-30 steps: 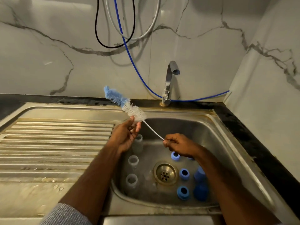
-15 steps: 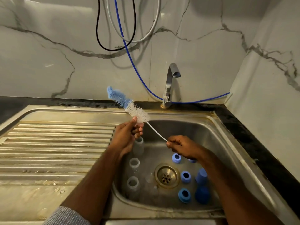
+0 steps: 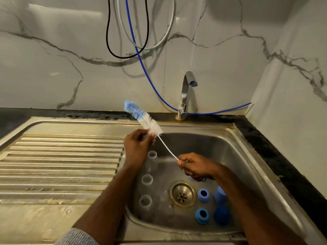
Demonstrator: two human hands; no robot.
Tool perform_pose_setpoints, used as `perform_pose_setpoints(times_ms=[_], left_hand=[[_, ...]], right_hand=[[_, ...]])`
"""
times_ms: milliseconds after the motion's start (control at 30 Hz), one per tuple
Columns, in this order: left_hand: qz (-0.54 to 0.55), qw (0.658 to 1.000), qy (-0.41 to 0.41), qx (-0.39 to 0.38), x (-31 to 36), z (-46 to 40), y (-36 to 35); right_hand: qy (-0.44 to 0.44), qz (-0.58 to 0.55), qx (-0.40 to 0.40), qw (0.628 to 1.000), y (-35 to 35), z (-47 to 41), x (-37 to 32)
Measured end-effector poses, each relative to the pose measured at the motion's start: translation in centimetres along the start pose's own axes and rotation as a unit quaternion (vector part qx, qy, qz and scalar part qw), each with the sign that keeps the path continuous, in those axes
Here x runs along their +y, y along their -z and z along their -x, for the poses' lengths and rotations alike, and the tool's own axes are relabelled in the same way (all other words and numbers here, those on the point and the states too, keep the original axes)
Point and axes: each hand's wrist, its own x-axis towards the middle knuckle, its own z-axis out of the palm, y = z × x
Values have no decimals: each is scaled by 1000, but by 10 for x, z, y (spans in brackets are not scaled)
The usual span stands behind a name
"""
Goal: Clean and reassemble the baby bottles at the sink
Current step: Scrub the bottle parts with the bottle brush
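Bottle brush [image 3: 141, 117] held aslant at frame centre above the sink [image 3: 221, 144]: left hand [image 3: 137, 147] fingers pinch its bristle base, right hand [image 3: 195, 167] fingers curl around the wire handle. Below, three clear bottles [image 3: 146, 180] stand left of the drain [image 3: 183, 193]; blue caps [image 3: 203, 195] lie right.

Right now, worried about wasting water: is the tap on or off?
Off: no stream falls from the faucet spout into the sink.

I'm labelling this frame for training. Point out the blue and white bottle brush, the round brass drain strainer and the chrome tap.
Blue and white bottle brush [image 3: 143, 119], head view: on the bristles.
Round brass drain strainer [image 3: 182, 193], head view: on its perforated centre.
Chrome tap [image 3: 186, 89], head view: on the upright neck.
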Motion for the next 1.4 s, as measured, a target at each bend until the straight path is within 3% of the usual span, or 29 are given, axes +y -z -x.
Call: perform_pose_setpoints(times_ms=[33,100,167,200,233,267,333,367,433,533,600,700,767,833,867,933,967,1033,1133,1200,1233,1267,1333,1400], left_hand=[[100,991,84,-32,2,0,1],[298,918,254,-68,8,-1,3],[381,859,331,-86,11,-2,3],[397,850,336,-88,9,-2,2],[398,855,321,-85,8,-3,0],[368,882,286,-73,6,-3,-1],[193,967,164,-38,-2,-2,-1],[73,993,91,-12,-6,-2,-1],[-66,997,-14,39,-8,-3,-3],[-49,997,-37,46,-10,-5,-1],[70,994,79,-7,-9,-6,2],[322,893,306,-69,1,-8,8],[391,849,347,-74,4,-9,8],[393,863,312,-55,3,-9,4],[354,895,269,-42,2,-8,3],[177,973,147,-16,-3,-7,4],[68,995,77,1,-5,-6,3],[-62,997,-27,45,-7,-6,0],[-108,989,-74,65,-6,-6,-2],[-57,998,-20,29,-6,-5,0],[30,998,53,-1,-5,-6,1],[149,978,147,-21,-3,-7,2],[327,896,297,-39,5,-8,3],[388,859,332,-45,7,-8,0]], right_hand=[[17,31,28,999,1,0,2],[54,92,87,991,5,-1,6],[68,112,111,985,6,-2,6],[69,111,108,986,5,-2,4],[66,104,99,987,4,-2,2],[55,87,85,991,3,-2,1],[19,22,41,999,2,-2,-3],[2,-7,14,1000,2,-2,-4],[-9,-30,-19,999,-1,-3,-7],[8,14,16,1000,-7,-5,-8],[43,108,64,991,-5,-5,-4],[69,165,98,979,0,-5,2],[75,166,111,977,-1,-6,1],[81,174,114,975,-2,-6,-3],[82,170,109,976,-3,-5,-6],[66,106,78,989,-5,-3,-10],[45,51,52,996,-5,-2,-12],[4,-23,3,1000,-6,-1,-14],[3,-4,10,1000,-10,-4,-13],[33,76,53,995,-8,-5,-8],[53,120,74,989,-6,-6,-5],[71,153,92,981,-4,-7,-2],[93,173,116,974,-2,-8,3],[103,177,125,971,-2,-10,2]])
